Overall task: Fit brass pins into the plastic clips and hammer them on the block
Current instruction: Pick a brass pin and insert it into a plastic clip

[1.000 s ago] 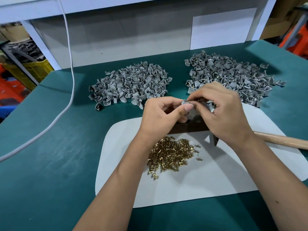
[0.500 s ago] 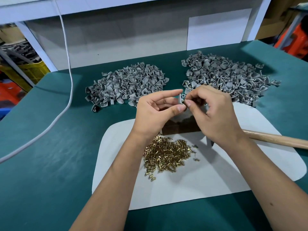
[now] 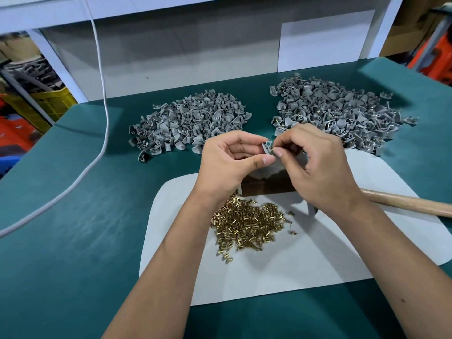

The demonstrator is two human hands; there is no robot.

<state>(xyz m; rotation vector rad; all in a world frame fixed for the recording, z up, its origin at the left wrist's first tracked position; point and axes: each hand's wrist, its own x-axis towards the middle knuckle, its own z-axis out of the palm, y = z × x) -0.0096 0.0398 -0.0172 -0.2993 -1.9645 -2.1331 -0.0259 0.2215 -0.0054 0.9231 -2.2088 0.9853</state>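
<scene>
My left hand [image 3: 230, 165] pinches a small grey plastic clip [image 3: 266, 147] between thumb and fingertips, held up above the dark block [image 3: 266, 184]. My right hand [image 3: 315, 167] meets it from the right, its thumb and forefinger pinching a brass pin [image 3: 272, 150] against the clip. A heap of loose brass pins [image 3: 247, 221] lies on the white mat [image 3: 305, 260] just below my wrists. The block is mostly hidden behind my hands.
Two heaps of grey clips lie on the green table [image 3: 73, 241]: one at back centre [image 3: 190, 121], one at back right [image 3: 342, 113] showing brass. A wooden hammer handle [image 3: 411, 204] sticks out from under my right wrist. A white cable [image 3: 102, 94] hangs on the left.
My hands have stayed together over the block. The clip now shows more plainly between my fingertips, and my right fingers press the pin at its side.
</scene>
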